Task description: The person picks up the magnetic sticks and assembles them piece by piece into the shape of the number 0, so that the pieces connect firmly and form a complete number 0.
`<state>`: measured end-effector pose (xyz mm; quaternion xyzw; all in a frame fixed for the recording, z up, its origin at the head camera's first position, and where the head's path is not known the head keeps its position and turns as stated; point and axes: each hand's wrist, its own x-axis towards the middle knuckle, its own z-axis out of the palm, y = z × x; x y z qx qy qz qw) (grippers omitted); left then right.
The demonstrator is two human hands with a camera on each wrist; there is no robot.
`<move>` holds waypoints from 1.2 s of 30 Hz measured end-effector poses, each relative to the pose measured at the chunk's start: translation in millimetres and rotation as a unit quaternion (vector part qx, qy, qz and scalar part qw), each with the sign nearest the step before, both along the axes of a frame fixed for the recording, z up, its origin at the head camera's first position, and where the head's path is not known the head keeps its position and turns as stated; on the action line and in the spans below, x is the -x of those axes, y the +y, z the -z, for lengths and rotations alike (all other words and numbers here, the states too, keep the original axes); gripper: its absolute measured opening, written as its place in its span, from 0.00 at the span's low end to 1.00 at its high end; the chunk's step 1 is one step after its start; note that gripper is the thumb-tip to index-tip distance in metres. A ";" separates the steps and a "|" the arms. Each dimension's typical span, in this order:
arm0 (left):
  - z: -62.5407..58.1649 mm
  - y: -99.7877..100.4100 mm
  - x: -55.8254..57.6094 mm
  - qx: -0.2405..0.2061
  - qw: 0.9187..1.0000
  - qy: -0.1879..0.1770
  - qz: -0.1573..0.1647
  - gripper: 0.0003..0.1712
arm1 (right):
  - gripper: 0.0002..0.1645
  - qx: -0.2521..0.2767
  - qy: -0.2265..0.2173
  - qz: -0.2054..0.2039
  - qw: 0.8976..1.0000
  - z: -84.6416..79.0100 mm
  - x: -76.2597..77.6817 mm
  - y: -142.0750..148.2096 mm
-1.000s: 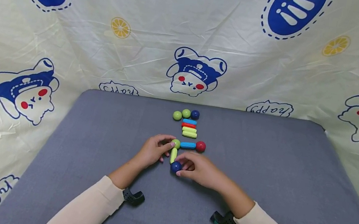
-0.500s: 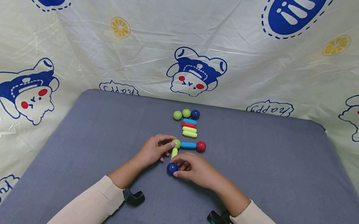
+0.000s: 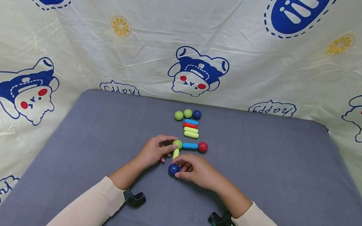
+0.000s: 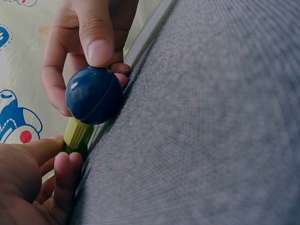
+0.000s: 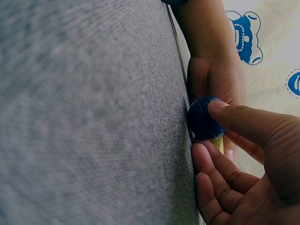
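My left hand (image 3: pixel 155 151) pinches a light green ball (image 3: pixel 178 144) between thumb and fingers. A blue ribbed rod (image 3: pixel 190 146) runs right from that ball to a red ball (image 3: pixel 202 147). Toward me extends a yellow-green rod (image 3: pixel 176 154), partly hidden by the right fingers. At its near end sits a dark blue ball (image 4: pixel 94 95), gripped by my right hand (image 3: pixel 200 171) with the thumb on one side and fingertips on the other. In the right wrist view, the blue ball (image 5: pixel 205 117) covers most of the yellow-green rod (image 5: pixel 218 143).
Farther back on the grey table (image 3: pixel 265 160) lie two light green balls (image 3: pixel 188 113) and a dark blue ball (image 3: pixel 196 114). Just in front of them, several short rods (image 3: pixel 191 130) in blue, red and yellow-green are stacked in a row. A printed cloth (image 3: pixel 147 57) hangs behind.
Over the last second my right hand and the dark blue ball shifted slightly left and toward me, then held still. My left hand stays on the green ball.
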<state>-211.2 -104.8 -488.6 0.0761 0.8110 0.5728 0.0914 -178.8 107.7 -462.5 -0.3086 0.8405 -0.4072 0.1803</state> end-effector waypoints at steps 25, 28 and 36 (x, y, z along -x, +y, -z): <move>0.2 -0.7 1.1 0.009 1.000 -0.005 -0.002 0.17 | 0.23 0.035 0.007 0.049 0.998 -9.9 8.7 14.6; 0.0 -0.7 1.3 0.011 1.000 -0.007 -0.004 0.17 | 0.22 0.043 0.031 0.088 0.995 -15.1 12.5 20.9; 0.5 0.6 1.6 0.013 1.000 -0.009 -0.008 0.18 | 0.21 0.038 0.047 0.162 0.985 -22.7 28.0 35.4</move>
